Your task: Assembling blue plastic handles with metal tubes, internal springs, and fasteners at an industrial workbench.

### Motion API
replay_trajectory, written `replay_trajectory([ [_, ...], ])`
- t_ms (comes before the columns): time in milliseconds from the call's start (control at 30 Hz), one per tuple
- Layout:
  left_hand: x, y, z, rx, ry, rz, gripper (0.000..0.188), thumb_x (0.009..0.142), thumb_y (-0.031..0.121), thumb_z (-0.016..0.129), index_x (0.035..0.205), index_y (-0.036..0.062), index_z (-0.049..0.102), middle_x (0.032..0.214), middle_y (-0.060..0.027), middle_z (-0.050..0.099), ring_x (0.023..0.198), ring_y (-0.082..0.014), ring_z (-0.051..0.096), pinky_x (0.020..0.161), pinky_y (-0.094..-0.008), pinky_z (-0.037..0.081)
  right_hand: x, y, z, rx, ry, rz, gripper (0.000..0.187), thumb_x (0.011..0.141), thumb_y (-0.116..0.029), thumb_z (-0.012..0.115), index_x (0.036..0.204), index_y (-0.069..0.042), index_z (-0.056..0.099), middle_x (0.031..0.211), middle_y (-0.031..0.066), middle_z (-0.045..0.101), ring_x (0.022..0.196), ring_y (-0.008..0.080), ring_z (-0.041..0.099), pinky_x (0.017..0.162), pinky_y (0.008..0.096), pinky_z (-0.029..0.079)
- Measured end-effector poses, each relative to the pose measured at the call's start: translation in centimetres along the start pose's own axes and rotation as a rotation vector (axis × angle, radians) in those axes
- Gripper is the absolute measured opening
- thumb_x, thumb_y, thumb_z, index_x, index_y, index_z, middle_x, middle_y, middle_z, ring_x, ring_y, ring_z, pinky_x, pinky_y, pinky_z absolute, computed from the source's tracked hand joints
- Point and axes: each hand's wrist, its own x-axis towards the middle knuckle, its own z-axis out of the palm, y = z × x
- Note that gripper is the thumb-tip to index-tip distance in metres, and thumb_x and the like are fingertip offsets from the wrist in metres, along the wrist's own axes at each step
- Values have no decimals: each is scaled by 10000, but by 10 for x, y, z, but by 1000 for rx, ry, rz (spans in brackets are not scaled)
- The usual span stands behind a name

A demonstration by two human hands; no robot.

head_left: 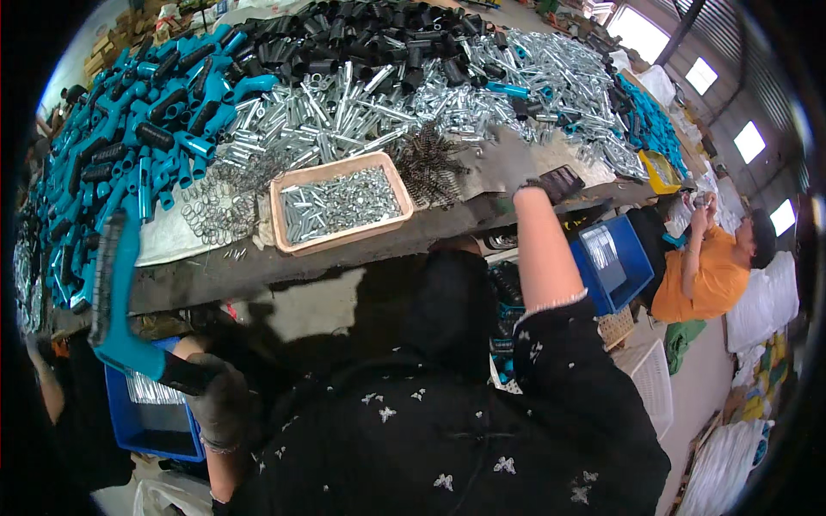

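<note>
My left hand (222,404), in a grey glove, is closed around the black lower end of a curved teal and black plastic handle (129,335), held upright before the bench's left part. My right hand (506,162), also gloved, reaches over the bench with its fingers apart, slightly blurred. Beside its fingers lies a heap of dark coil springs (428,163); silver metal tubes (344,116) are piled behind. A pale pink tray (284,244) of small metal pins stands between the hands. Left of the tray are loose wire rings (215,211).
Many teal handles (112,146) are heaped at the left, black sleeves (344,34) at the back. Blue crates (638,267) stand below the bench edge. A dark flat tray (564,182) lies right of my right hand. A co-worker in orange (701,279) works at the right.
</note>
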Motion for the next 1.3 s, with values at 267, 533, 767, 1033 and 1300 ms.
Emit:
replay_trajectory([
  [267, 20, 8, 61, -385, 222, -57, 674, 932, 601, 600, 1345, 72, 545, 1050, -83, 644, 819, -152, 597, 612, -266, 463, 1, 75, 36, -92, 107, 68, 441, 900, -341, 671, 1213, -32, 650, 1035, 147, 723, 974, 293, 684, 874, 388, 534],
  [533, 9, -19, 45, -496, 168, -72, 531, 975, 459, 621, 1361, 120, 489, 1273, -123, 601, 1111, -226, 585, 915, -363, 502, -166, -192, -14, 912, -285, -529, 339, 788, -67, 801, 1113, -76, 702, 969, 98, 690, 911, 228, 670, 776, 337, 539],
  [767, -4, -14, 51, -406, 77, -88, 554, 941, 435, 669, 1355, 116, 484, 1259, -127, 606, 1083, -240, 609, 946, -395, 505, -205, -237, 21, 1163, -433, -552, 301, 762, -38, 818, 1043, -60, 714, 1005, 104, 672, 942, 226, 659, 831, 332, 530],
  [1033, 1, -26, 46, -217, -154, -78, 373, 976, 211, 650, 1277, 12, 556, 1194, -146, 675, 1004, -218, 691, 919, -356, 556, -213, -232, 20, 1207, -920, 100, 347, 1009, -274, 618, 1233, -10, 608, 772, 53, 606, 628, 104, 588, 582, 260, 483],
  [1300, 3, -38, 43, -331, -213, -152, 365, 978, 179, 638, 1279, -4, 543, 1283, -180, 634, 1084, -250, 681, 959, -382, 567, -221, -177, 57, 1010, -917, -279, 275, 985, -172, 630, 1163, 8, 525, 792, 58, 593, 737, 166, 598, 692, 301, 498],
])
